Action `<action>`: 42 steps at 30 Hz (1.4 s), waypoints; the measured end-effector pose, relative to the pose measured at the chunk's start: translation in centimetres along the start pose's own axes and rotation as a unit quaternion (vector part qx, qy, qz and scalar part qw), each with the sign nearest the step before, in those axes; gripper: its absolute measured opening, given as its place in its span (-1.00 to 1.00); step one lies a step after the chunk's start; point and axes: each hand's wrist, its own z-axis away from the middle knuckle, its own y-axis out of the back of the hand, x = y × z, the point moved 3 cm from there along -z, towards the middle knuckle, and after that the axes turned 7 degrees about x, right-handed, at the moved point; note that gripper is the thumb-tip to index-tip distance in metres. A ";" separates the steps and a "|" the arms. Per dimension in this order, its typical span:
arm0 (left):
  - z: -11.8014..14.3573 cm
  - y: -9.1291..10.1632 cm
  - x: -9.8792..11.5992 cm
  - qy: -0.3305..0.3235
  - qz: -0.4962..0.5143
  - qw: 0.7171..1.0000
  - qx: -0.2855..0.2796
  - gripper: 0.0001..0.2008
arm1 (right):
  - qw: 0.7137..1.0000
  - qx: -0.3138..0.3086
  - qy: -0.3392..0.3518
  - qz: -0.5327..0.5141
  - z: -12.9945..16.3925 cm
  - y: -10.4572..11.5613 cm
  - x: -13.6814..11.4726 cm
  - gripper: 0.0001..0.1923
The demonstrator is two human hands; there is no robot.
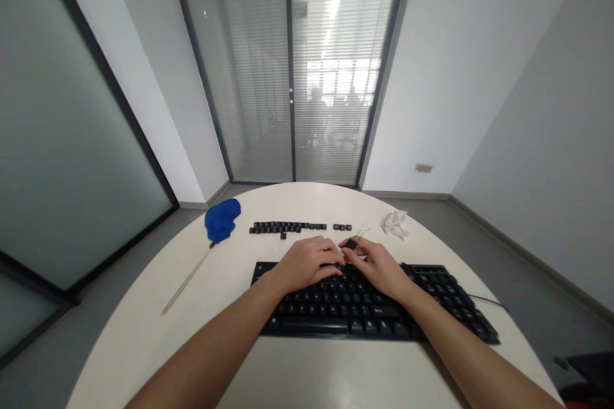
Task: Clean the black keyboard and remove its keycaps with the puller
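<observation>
A black computer keyboard [336, 307] lies in front of me on the table. My right hand [377, 263] is closed over its upper keys, with a small black piece [351, 244] between thumb and fingers. Thin wire loops [364, 229] stick out beyond these fingers, so it looks like a wire keycap puller. Across the upper middle keys rests my left hand [309, 262], its bent fingers apart and their tips close to the right fingertips. Behind the keyboard, loose black keycaps [275, 227] are lined up in rows, with a short row of three keycaps [342, 227] to their right.
A blue cloth [221, 220] lies at the table's left, touching the dark end of a long thin stick [189, 278]. Crumpled white tissue [395, 223] sits at the back right. The keyboard's cable [487, 299] runs off the right side of the round table [307, 374].
</observation>
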 end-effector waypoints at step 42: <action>-0.2 0.0 -8.7 0.258 -0.220 0.939 0.057 -0.85 | 1.000 -0.002 -0.014 0.019 -0.1 0.0 -0.4 -0.74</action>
